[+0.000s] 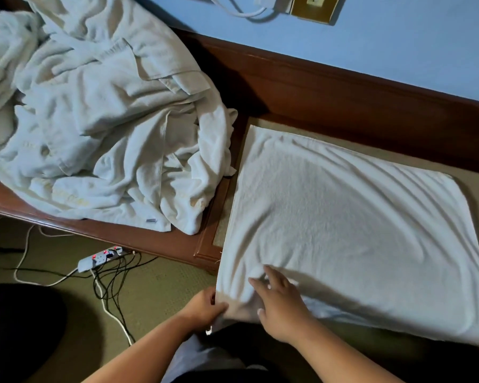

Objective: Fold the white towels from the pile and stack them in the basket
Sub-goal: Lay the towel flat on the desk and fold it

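Note:
A white towel (351,233) lies spread and folded over on the padded bench top at the right, its near edge hanging over the front. My left hand (205,308) pinches the towel's near left corner. My right hand (280,305) lies flat on the towel beside it, fingers spread and pressing the cloth down. A crumpled pile of white towels (100,114) covers the wooden surface at the left. No basket is in view.
A dark wooden frame (329,87) runs along the blue wall (398,42) behind the bench. A power strip (100,258) with lit switches and several black and white cables lies on the green carpet at the lower left. A brass wall plate (314,6) sits at the top.

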`<state>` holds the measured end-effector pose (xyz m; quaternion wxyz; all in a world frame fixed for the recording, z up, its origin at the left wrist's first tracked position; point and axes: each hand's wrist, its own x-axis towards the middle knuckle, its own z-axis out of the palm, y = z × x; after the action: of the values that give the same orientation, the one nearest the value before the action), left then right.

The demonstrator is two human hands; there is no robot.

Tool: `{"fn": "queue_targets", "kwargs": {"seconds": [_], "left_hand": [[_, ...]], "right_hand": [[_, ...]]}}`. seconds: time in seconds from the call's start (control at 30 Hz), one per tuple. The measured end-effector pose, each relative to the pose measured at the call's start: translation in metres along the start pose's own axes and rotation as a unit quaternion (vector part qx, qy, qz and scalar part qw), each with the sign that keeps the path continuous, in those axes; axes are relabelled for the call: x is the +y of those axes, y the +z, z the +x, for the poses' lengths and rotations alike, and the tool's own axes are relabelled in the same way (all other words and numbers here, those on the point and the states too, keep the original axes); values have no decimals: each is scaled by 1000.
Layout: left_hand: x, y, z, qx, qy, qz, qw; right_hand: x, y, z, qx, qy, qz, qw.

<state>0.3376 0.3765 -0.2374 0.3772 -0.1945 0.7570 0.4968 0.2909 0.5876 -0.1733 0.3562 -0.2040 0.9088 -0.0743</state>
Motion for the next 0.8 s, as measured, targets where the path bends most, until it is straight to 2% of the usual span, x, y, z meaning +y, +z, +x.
{"fn": "queue_targets", "kwargs": {"seconds": [0.07,0.13,0.3,0.4,0.57,0.73,0.8], "left_hand": [[-7,9,-6,-13,-16,38,999],[-16,19,-13,8,-24,57,998],[-30,36,-34,178,-8,-6,984],[-34,39,-46,228,-4,-17,974],[-43,34,-46,253,-14,31,967],[-33,29,-37,218,-57,80,971],[-23,26,-31,227,-46,83,969]], "right_hand": [[5,9,-18,4,16,14,1000],[10,16,-36,7,33,21,999],[18,29,-69,43,55,33,997],[19,38,-81,44,59,32,997],[14,47,-92,33,62,45,997],[13,45,-84,27,61,34,997],[14,42,-76,31,67,38,997]]}}
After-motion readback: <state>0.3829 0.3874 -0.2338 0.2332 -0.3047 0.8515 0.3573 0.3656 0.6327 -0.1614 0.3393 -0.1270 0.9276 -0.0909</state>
